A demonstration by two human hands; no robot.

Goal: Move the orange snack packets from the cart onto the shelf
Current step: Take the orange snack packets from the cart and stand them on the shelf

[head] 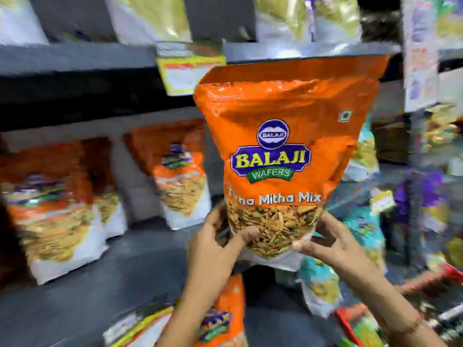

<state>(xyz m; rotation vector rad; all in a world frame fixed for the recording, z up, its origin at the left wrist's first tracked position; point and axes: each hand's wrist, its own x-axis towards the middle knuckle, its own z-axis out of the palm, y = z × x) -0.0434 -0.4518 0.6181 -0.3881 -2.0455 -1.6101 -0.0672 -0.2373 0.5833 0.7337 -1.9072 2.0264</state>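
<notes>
Two hands on one orange packet [280, 151], held up in front of the shelf [75, 58].
Left hand [220, 236] and right hand [323, 239] pinch its bottom corners; long axis vertical, top seal up, label facing camera. Similar packets [175, 171] stand behind, left.

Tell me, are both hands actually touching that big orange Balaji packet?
Touching. The head view shows the left hand and right hand pressed against the lower corners of the orange packet, thumbs lying across its clear window.
</notes>
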